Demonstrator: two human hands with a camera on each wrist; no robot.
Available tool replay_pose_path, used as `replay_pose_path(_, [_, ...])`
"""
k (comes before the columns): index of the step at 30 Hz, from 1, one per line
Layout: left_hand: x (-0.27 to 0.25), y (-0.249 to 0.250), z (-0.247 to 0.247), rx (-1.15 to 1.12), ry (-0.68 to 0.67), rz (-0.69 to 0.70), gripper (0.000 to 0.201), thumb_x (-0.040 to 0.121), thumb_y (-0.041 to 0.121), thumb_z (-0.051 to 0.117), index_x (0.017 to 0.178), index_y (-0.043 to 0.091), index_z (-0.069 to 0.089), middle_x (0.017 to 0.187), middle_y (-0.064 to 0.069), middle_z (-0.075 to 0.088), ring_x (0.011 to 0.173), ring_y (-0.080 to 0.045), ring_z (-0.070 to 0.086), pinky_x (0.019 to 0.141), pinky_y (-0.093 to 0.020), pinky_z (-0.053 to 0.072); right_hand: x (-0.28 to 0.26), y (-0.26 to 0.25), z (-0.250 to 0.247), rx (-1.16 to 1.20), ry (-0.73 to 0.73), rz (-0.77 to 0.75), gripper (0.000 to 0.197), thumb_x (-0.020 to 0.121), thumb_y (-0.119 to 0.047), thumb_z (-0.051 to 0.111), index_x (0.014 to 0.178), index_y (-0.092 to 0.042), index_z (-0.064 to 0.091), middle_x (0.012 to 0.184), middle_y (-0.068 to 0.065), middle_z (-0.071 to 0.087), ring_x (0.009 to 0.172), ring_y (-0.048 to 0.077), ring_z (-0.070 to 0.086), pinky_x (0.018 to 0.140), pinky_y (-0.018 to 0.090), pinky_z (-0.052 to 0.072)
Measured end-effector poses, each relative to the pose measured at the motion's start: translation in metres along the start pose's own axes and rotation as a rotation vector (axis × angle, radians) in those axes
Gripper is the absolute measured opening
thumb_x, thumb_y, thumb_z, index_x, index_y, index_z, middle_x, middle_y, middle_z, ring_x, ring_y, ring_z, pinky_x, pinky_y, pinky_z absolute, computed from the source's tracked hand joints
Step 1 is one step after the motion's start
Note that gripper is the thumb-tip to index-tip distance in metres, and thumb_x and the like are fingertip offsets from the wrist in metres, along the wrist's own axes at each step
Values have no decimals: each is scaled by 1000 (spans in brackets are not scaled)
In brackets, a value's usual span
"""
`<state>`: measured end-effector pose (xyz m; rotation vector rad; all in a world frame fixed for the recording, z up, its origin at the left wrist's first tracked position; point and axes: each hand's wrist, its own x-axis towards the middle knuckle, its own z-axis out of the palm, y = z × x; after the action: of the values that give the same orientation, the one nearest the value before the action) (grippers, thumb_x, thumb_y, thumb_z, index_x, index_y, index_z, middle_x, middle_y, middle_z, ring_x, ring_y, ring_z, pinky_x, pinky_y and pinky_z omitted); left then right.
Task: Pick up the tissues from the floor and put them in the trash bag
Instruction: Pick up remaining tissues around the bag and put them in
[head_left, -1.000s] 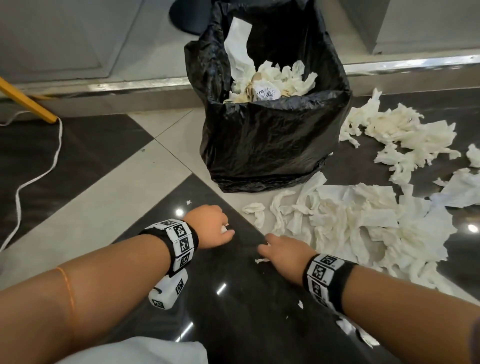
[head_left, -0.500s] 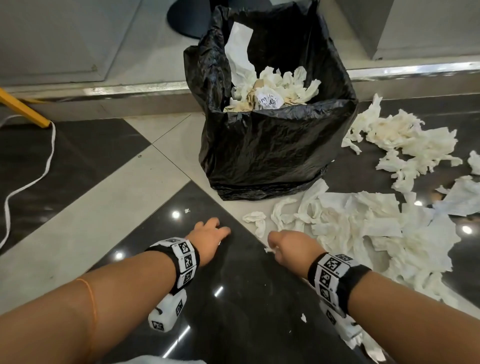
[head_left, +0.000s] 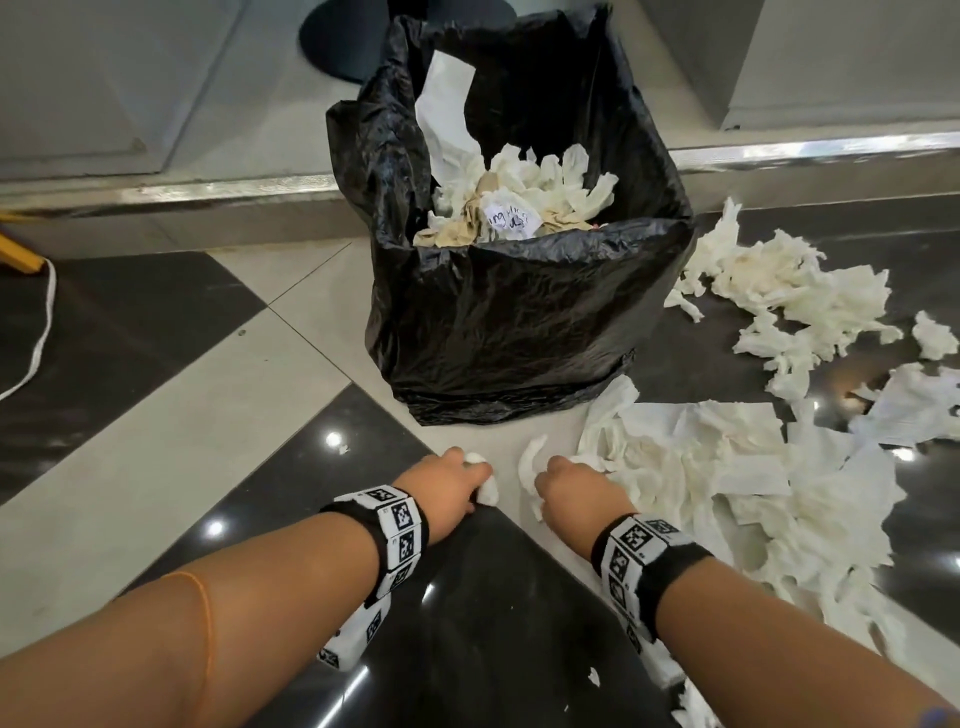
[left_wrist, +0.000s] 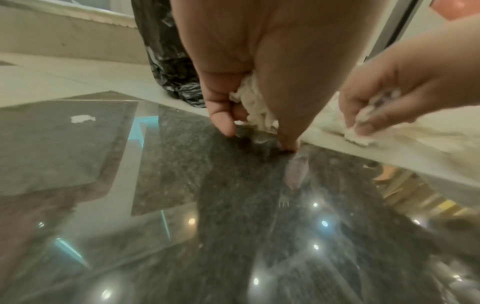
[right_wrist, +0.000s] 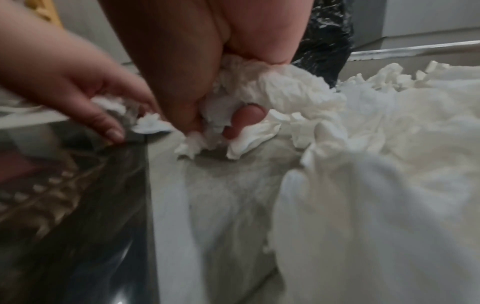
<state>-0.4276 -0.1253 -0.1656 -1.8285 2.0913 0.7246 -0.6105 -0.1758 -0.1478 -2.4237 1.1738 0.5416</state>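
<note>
left hand (head_left: 451, 486) holds tissue wad (head_left: 485, 491) | right hand (head_left: 574, 480) clutches tissues (right_wrist: 259, 90), fingers mostly buried | trash bag (head_left: 519, 312) base hidden

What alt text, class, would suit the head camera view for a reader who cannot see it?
Two hands gather tissues off a tiled floor: the left hand grips a small wad, the right hand grabs the tissue pile. Ahead stands an open black trash bag, partly filled.

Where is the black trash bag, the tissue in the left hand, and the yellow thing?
trash bag (head_left: 519, 322): head view, on its front wall.
tissue in the left hand (left_wrist: 255, 107): left wrist view, on the crumpled wad between fingers.
yellow thing (head_left: 18, 254): head view, on its end at the left edge.
</note>
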Motion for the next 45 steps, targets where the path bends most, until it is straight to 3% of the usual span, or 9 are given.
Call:
replay_pose_path(7, [-13, -14, 6, -42, 56, -18, 29, 92, 30, 46, 112, 15, 61, 112, -5, 51, 96, -25, 55, 83, -34, 47, -5, 40, -43, 507, 282, 268, 23, 80, -17, 56, 102, -19, 50, 72, 1, 56, 73, 24, 55, 55, 29, 38])
replay_pose_path(12, [-22, -19, -3, -66, 87, -33, 28, 88, 27, 48, 106, 13, 63, 111, -5, 48, 87, -21, 51, 77, -28, 41, 5, 47, -15, 190, -5, 274, 59, 86, -37, 59, 140, -27, 37, 122, 8, 56, 110, 26, 56, 90, 34, 47])
replay_pose_path(19, [-46, -28, -2, -43, 55, -84, 23, 86, 26, 50, 98, 12, 64, 108, -6, 48, 80, -16, 43, 79, -33, 46, 3, 43, -8, 9, 7, 233, 27, 88, -21, 50, 112, -12, 58, 118, 10, 48, 100, 30, 57, 84, 36, 50])
replay_pose_path(23, [-53, -30, -8, -9, 51, -102, 24, 87, 26, 50, 101, 12, 62, 110, -5, 49, 91, -23, 55, 82, -33, 46, -5, 50, -38, 305, 168, 286, 5, 81, -13, 55, 85, -14, 54, 91, 8, 59, 88, 28, 59, 72, 27, 43])
replay_pose_path(31, [-56, -28, -20, 39, 30, -117, 25, 86, 23, 50, 106, 13, 60, 100, -4, 51, 100, -24, 56, 83, -30, 43, -34, 58, -112, 1065, 381, 351, 18, 75, 6, 51, 67, -10, 50, 59, 12, 54, 46, 21, 42, 45, 24, 34])
replay_pose_path(34, [-60, -30, -22, 46, 30, -123, 25, 85, 21, 49, 107, 13, 60, 93, 1, 44, 102, -25, 56, 83, -30, 43, -49, 50, -156, 1355, 490, 236, 18, 71, 12, 49, 80, -4, 49, 67, 15, 52, 53, 23, 44, 43, 23, 33])
replay_pose_path(38, [-66, -37, -25, 58, 20, -144, 30, 86, 21, 48, 113, 14, 59, 112, -6, 57, 105, -24, 56, 89, -33, 46, -85, 15, -255, 1564, 763, -135, 17, 74, 7, 40, 76, -10, 43, 76, 5, 49, 57, 15, 46, 43, 22, 32])
replay_pose_path(42, [-70, -43, -32, 64, 21, -162, 31, 87, 24, 47, 115, 15, 57, 116, -6, 55, 109, -25, 54, 90, -32, 44, -72, -13, -328, 1335, 1164, -251, 13, 68, -3, 46, 75, -14, 46, 76, 1, 49, 61, 13, 47, 52, 26, 44])
replay_pose_path(45, [-76, -43, -41, -24, 110, -165, 26, 87, 27, 48, 107, 16, 60, 102, -3, 53, 98, -21, 56, 80, -27, 43, -24, -20, -335, 885, 1022, -12, 31, 79, -16, 57, 109, -13, 52, 107, 4, 58, 86, 17, 55, 76, 35, 52])
